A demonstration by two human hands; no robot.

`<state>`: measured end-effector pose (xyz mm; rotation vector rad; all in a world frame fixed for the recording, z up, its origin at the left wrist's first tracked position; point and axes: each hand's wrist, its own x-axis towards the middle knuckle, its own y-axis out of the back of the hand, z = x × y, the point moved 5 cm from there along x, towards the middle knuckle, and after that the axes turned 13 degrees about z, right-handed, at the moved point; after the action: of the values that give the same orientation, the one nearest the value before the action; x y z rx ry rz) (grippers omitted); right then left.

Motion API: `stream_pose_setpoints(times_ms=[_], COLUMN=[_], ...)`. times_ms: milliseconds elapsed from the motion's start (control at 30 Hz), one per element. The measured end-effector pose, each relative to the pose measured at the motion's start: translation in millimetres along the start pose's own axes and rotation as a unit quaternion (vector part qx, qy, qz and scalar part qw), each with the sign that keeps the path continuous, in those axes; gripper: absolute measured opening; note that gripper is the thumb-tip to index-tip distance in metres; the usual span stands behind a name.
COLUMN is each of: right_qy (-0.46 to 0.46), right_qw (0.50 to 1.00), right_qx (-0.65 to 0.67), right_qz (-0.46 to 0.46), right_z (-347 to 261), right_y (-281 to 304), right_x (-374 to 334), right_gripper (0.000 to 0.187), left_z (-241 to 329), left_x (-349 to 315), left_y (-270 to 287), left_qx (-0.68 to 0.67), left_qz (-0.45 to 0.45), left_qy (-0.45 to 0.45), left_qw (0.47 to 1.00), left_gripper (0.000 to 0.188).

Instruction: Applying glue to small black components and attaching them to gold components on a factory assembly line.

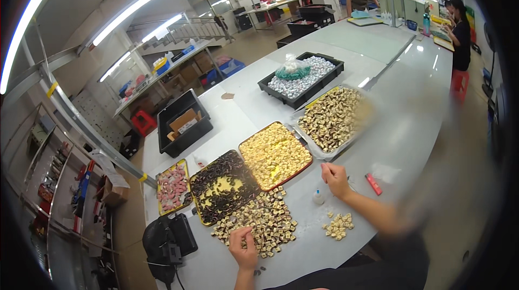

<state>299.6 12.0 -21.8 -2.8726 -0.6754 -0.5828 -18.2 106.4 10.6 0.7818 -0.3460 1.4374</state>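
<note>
My left hand (243, 248) is closed, its fingers curled together at the near edge of a loose pile of small cream-and-dark square pieces (273, 224). Further right, my right hand (335, 178) is also closed above the table, thumb and fingers pressed together. Whatever either hand pinches is too small or hidden to make out. Just below the right hand stands a small white squeeze bottle (318, 198) with a blue tip. A smaller heap of pale square pieces (339, 226) lies in front of it. To its right rests a red, bar-shaped item (373, 184).
Beyond the pile are dark curved pieces (208, 203), yellow pieces (273, 152) and pink pieces (172, 188) in trays. A lined tray holds more cream-and-dark pieces (330, 120). Black bins (165, 147) stand farther back; a black bag (157, 249) sits left. Other people work at the far end.
</note>
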Motion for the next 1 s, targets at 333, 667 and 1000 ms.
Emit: stream_pose_setpoints(times_ms=[333,667,1000], right_qy=[-0.018,-0.064,-0.046], right_qw=[1.0,0.997,0.993], right_qx=[-0.003,0.016,-0.041], right_qz=[0.011,0.048,0.099], right_z=[6.8,33.7,34.8], right_y=[1.2,3.4,8.0], right_x=[4.3,4.6,3.0], right_gripper=[0.04,0.042,0.042], left_z=[-4.3,-9.2,-5.6], left_x=[-0.2,-2.0,4.1], left_y=[0.5,4.2,9.4], left_qx=[-0.014,-0.02,-0.034], left_qz=[0.014,0.024,0.035], left_qy=[0.023,0.03,0.039], left_qw=[1.0,0.999,0.998], left_gripper=[0.011,0.009,0.009])
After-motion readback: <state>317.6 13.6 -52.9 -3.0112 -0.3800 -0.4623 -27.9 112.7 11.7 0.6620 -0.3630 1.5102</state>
